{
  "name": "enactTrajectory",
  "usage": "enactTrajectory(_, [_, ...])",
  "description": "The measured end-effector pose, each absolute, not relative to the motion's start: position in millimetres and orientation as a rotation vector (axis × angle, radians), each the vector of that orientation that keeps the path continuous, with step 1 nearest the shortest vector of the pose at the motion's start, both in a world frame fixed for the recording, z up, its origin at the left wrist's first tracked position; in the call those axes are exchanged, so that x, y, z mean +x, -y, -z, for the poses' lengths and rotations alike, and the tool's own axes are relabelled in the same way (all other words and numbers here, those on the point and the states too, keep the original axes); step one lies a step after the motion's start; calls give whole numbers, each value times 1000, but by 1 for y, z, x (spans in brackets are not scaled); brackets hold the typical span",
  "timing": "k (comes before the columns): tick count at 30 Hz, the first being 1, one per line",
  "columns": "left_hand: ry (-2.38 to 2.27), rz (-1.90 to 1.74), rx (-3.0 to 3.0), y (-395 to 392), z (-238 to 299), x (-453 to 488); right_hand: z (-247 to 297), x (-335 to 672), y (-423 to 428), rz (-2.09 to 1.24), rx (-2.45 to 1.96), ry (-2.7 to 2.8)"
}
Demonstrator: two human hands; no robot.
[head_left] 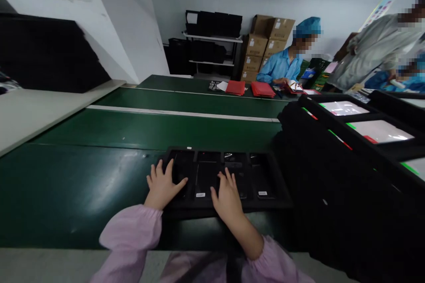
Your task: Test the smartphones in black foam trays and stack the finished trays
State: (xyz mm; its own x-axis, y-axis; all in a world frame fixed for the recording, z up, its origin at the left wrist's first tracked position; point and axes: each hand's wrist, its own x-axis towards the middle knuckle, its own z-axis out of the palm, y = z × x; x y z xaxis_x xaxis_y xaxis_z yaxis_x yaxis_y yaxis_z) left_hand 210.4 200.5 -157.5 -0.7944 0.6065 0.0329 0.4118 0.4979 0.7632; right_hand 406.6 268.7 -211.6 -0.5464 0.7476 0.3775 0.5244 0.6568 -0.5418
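Note:
A black tray (277, 185) with several slots lies on the green belt (99, 185) in front of me, and dark flat devices fill its slots. My left hand (162, 185) rests open on the tray's left end, fingers spread. My right hand (227, 194) lies flat and open on a dark device (206, 177) near the tray's middle. White labels show at the near ends of two devices. Both my sleeves are pale pink.
A tall stack of black trays (332, 194) stands at my right, with lit screens (378, 130) on top. Across the belts, a person in a blue coat and cap (285, 64) works beside red folders (262, 88). Cardboard boxes (265, 46) and a shelf stand behind.

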Motion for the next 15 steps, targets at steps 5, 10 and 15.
enactTrajectory(5, [-2663,-912,895,-233,169,219,209,378,-274,-564,-1050,2248])
enactTrajectory(10, [-2720,-837,858,-239,171,217,209,369,-272,-626,-1078,2193])
enactTrajectory(15, [-2739,-897,775,-248,173,220,203,377,-278,-697,-1010,2209])
